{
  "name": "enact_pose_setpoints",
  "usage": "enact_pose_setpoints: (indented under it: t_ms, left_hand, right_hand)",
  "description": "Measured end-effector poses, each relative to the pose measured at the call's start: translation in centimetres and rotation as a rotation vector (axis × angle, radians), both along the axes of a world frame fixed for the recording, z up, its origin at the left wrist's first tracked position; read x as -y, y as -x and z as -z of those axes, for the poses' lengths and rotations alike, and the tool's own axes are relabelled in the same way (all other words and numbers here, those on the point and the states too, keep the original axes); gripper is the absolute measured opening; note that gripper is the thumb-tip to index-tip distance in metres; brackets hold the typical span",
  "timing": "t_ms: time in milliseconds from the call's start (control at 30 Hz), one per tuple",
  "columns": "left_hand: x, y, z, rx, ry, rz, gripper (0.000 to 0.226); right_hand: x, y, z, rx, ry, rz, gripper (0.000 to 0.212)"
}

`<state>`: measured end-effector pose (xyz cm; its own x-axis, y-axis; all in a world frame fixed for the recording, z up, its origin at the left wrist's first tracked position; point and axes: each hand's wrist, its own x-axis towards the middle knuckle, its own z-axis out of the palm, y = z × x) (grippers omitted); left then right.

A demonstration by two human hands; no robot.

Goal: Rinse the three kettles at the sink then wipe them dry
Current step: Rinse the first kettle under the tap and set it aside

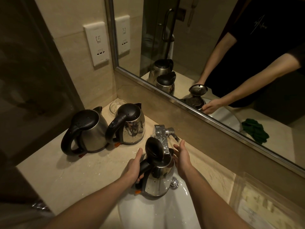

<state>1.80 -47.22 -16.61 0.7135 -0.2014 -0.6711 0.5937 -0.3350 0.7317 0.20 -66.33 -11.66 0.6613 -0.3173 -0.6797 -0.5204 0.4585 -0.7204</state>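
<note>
Plug-and-cord symbol on the white socket plate (97,43), small print beneath illegible, shirt (267,22) print in mirror (198,38) unreadable

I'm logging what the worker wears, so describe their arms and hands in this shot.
Both forearms are bare to the frame edge: no sleeves, gloves, watch or rings visible on the left hand or right hand. The mirror shows a black short-sleeved shirt with a faint pale chest marking.

I count three kettles (94,134) (133,128) (158,182), two hands (132,169) (182,156), one tap (162,138), one sink (156,212), one glass dish (115,104), one wall socket (97,43) and one mirror (198,47).
</note>
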Motion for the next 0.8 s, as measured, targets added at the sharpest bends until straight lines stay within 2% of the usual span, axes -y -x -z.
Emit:
enact_pose_setpoints:
  t_ms: [167, 333, 500, 800]
  left_hand:
    - [-0.03, 0.08, -0.19, -0.008, 0.011, -0.009, 0.093]
    - [0.13, 0.17, -0.61, -0.012, 0.009, -0.024, 0.072]
    - [-0.01, 0.03, -0.29, -0.002, 0.012, -0.008, 0.085]
    - [0.04, 0.11, -0.65, 0.01, 0.015, -0.009, 0.062]
  right_hand:
    - [0.06, 0.04, 0.25, -0.002, 0.011, -0.002, 0.072]
    - [0.12, -0.01, 0.41, -0.016, 0.018, 0.001, 0.072]
    - [0.05, -0.05, 0.21, -0.006, 0.006, 0.002, 0.072]
    - [0.05, -0.12, 0.25, -0.015, 0.004, 0.006, 0.071]
